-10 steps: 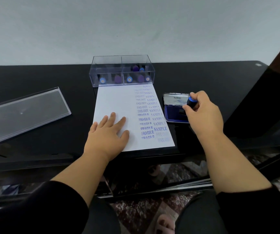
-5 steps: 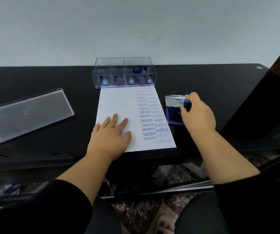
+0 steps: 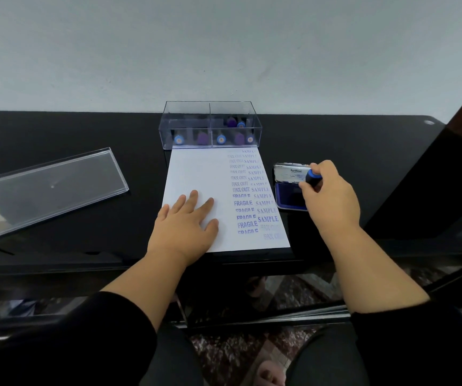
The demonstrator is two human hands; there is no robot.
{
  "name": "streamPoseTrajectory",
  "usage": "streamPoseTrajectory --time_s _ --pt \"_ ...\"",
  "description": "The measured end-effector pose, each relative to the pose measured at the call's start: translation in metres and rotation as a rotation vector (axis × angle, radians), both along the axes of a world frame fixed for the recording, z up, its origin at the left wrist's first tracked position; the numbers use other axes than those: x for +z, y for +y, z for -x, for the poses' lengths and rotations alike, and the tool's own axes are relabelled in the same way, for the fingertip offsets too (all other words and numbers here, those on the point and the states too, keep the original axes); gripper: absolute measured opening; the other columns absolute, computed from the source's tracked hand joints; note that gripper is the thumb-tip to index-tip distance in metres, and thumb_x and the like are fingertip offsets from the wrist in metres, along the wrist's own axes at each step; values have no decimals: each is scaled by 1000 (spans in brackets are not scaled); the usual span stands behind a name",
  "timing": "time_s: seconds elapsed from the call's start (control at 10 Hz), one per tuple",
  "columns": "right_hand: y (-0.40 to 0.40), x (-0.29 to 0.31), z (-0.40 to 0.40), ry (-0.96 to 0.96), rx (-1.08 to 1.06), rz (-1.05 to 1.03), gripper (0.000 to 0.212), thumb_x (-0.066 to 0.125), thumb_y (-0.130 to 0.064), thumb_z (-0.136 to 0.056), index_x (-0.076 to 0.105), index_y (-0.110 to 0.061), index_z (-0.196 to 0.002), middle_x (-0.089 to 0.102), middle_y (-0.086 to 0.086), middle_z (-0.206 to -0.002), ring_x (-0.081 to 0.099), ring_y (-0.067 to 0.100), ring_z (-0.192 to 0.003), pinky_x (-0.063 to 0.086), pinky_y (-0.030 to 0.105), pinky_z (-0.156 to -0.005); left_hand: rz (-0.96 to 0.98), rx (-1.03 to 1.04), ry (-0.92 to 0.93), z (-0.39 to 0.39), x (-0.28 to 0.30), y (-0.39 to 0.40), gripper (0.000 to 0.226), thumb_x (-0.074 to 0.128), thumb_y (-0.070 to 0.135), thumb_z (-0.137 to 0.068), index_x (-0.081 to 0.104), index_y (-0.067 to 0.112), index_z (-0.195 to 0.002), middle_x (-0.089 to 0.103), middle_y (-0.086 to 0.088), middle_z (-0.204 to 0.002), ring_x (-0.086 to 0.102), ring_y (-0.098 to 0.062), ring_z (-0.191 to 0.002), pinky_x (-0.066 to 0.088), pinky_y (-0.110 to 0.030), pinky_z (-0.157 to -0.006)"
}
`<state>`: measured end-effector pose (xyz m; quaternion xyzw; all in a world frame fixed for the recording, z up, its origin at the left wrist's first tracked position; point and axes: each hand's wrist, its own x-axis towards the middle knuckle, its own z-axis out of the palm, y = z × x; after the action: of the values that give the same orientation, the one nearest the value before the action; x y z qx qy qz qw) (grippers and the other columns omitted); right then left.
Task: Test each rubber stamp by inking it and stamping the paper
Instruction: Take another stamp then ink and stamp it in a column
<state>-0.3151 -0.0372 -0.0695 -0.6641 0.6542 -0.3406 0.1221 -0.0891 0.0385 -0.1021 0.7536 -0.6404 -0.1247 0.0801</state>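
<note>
Head view showed my left grip (image 3: 186, 227) flat and open on the paper (image 3: 204, 174), pinning it to the black bench (image 3: 85, 135). My right grip (image 3: 328, 200) curled around a blue-topped stamp (image 3: 312, 177), its base over the open ink pad (image 3: 289, 195) just right of the paper. More stamps sat in the clear box (image 3: 210, 125) behind.

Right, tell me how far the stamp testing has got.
Done: the paper already carries two columns of prints on its right side, reading SAMPLE, FAX OUT and FRAGILE. In hand: the right hand grips a blue-topped stamp over the open ink pad, while the left hand lies flat on the sheet. Left: several stamps sit in the clear box.
</note>
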Motion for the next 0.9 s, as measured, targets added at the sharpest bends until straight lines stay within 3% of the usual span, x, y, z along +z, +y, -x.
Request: streamPoseTrajectory --time_s 0.1,0.2,0.3,0.5,0.7,0.9 --pt "9 7 -3 -63 37 16 17 58 -24 -91 49 -22 -105 61 -10 -106 55 17 -85 40 28 -63 -5 2 2 0 0 0 52 25 47 -99 13 41 -149 -3 10 -160 -4 -10 -147 -6 -35 -118" --pt "23 9 -10 -95 87 -14 19 61 -25 -89 52 -21 -105 56 -10 -78 56 18 -77 41 28 -63 -8 2 4 1 2 0 52 25 47 -99 13 41 -149 -3 10 -160 -5 -10 -147 -6 -34 -118" --pt "38 9 -17 -84 134 -45 18 62 -27 -88 52 -24 -103 52 -12 -70 54 15 -72 42 27 -64 -15 0 -2 1 3 1 52 24 47 -99 13 41 -150 -3 10 -160 -5 -10 -147 -6 -34 -118" --pt "63 1 -32 -48 234 -83 20 64 -28 -86 52 -27 -102 58 -11 -78 58 16 -76 46 29 -66 -23 5 -14 1 1 0 53 24 47 -99 13 40 -150 -3 9 -160 -4 -10 -147 -5 -35 -118" --pt "76 -4 -41 -3 288 -79 19 63 -30 -87 54 -27 -103 53 -17 -80 50 12 -73 35 24 -64 -26 -5 -26 0 0 0 53 24 46 -99 12 39 -150 -4 8 -160 -4 -12 -147 -5 -36 -118" --pt "78 -5 -45 59 303 -65 23 61 -30 -88 55 -26 -110 42 -23 -69 48 10 -74 37 24 -65 -21 -7 -27 -1 0 0 53 23 46 -99 12 39 -150 -4 8 -160 -4 -12 -147 -5 -36 -118"
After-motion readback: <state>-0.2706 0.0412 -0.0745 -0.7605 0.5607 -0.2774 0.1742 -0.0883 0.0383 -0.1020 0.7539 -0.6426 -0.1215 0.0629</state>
